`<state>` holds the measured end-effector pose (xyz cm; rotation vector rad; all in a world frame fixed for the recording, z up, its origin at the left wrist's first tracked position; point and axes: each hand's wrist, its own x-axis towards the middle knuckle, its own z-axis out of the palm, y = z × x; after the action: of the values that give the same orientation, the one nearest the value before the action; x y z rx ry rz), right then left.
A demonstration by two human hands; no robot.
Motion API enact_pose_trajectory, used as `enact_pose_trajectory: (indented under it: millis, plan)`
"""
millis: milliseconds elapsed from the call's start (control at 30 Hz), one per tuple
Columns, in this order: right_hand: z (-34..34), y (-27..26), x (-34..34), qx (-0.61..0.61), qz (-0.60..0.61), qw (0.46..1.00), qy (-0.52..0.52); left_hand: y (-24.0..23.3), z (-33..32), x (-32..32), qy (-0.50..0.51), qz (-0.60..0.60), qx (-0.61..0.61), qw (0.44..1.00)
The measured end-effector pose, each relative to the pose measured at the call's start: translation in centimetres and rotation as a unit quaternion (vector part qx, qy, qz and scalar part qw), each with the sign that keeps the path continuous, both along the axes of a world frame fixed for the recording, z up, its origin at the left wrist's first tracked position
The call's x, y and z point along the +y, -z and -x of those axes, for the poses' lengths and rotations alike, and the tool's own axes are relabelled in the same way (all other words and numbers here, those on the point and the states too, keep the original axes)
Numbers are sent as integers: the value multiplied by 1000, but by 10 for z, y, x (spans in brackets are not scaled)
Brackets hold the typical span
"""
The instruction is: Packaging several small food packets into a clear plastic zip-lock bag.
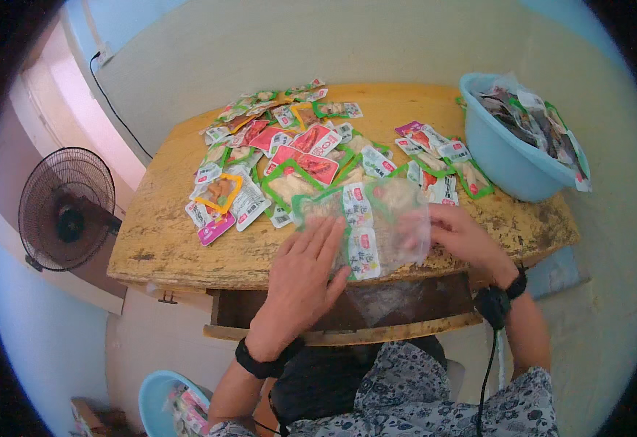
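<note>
A clear plastic bag (400, 240) lies at the front of the worn wooden table, with several green-edged food packets (363, 254) inside it. My left hand (307, 262) rests flat on the bag's left part, fingers extended. At the bag's right edge is my right hand (449, 232), its fingers bent and partly behind or inside the clear film; whether they pinch it I cannot tell. Just behind the bag spreads a pile of sealed food packets (313, 145) with red, green, orange and purple edges. A smaller group of packets (433, 158) lies to its right.
A blue plastic basin (515, 158) full of packets stands on the table's right. Below the front edge (187, 281), a drawer (406, 326) is pulled out, with clear film in it. A fan (67, 210) stands left; another blue basin (154, 401) with packets is at lower left.
</note>
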<state>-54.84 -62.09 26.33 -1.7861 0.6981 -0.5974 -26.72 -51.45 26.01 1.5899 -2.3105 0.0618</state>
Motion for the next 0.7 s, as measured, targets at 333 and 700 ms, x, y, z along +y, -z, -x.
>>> enact_pose_trajectory:
  millis: [333,700]
  plan:
    - [17,10,44,-39,-6,983,177,-10,8,-15,8,-18,-26,999]
    - [41,5,1,183,475,825,246,-12,2,-15,20,-65,34,997]
